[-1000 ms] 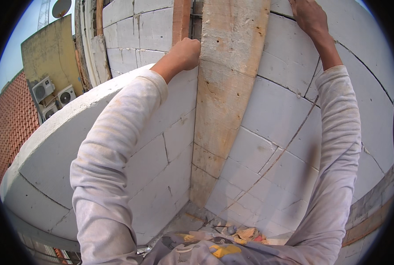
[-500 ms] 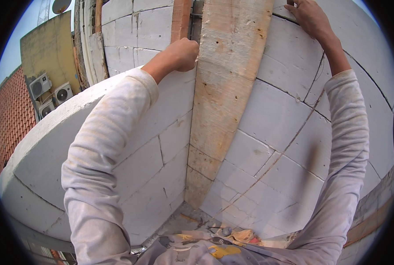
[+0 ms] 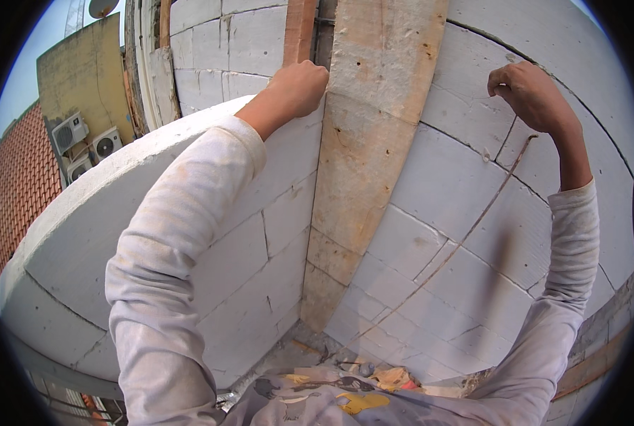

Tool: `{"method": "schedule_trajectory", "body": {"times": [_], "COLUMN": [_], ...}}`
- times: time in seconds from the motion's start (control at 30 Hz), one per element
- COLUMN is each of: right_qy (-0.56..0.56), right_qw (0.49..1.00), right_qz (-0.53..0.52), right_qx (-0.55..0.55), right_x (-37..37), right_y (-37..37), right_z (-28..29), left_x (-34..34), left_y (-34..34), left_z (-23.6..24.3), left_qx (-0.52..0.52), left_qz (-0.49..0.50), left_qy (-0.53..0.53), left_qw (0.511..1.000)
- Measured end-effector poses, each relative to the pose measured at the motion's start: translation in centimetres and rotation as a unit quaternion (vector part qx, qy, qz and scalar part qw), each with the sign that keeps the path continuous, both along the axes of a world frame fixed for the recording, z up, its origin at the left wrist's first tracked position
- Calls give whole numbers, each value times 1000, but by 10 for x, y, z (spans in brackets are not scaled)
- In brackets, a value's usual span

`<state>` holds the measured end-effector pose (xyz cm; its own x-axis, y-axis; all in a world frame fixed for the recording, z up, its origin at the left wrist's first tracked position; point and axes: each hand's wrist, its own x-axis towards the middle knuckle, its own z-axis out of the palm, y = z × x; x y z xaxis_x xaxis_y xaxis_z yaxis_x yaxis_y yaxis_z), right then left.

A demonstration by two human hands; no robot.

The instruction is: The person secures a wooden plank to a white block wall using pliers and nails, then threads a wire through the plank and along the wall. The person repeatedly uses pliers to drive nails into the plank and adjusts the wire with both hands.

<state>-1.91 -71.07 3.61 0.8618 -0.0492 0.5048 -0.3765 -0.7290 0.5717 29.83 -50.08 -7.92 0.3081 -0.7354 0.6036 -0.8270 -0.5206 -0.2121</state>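
Note:
My left hand (image 3: 299, 89) is closed in a fist at the left edge of a long, pale, stained wooden board (image 3: 356, 177). What the fist grips, if anything, is hidden. The board stands upright in the corner between two block walls. Away to the right, my right hand (image 3: 537, 99) is raised before the right block wall (image 3: 438, 177). Its fingers are curled together, and anything between them is too small to name. Just below that hand is the bent top of a thin rusty rod (image 3: 466, 238), which slants down across the wall.
A low white block wall (image 3: 246, 263) curves along the left. Beside the board's top stands a narrow reddish-brown timber (image 3: 299, 32). Rubble and scraps (image 3: 388, 376) lie at the corner's foot. Beyond are a tiled roof (image 3: 22, 192) and air-conditioner units (image 3: 72, 135).
My right hand has come down and slightly right, away from the wall's upper part, with its fingers still curled. My left fist stays by the board's edge; the view has shifted slightly.

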Motion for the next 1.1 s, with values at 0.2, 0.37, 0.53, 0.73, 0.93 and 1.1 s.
{"method": "schedule_trajectory", "body": {"times": [0.2, 0.37, 0.53, 0.73, 0.93, 1.1], "right_qy": [-4, -59, -185, -153, -223, -232], "right_qw": [997, 994, 978, 986, 974, 968], "right_qz": [-45, -51, -16, 0, 18, 62], "right_qx": [59, -71, -95, -62, -33, 70], "right_x": [-48, -19, -4, 15, 38, 69], "right_y": [5, 8, -5, -7, -43, -41], "right_z": [-39, -80, -65, -50, 48, 112], "left_x": [-3, -22, -31, -24, -25, 4], "left_y": [0, 1, 3, 2, -3, -5], "left_z": [7, -1, -7, -12, -2, 3], "left_qx": [4, 32, 34, 24, 7, -20], "left_qz": [-7, 7, 23, 18, 21, -28], "left_qy": [25, -33, -46, -41, 29, 70], "left_qw": [1000, 999, 998, 999, 999, 997]}}
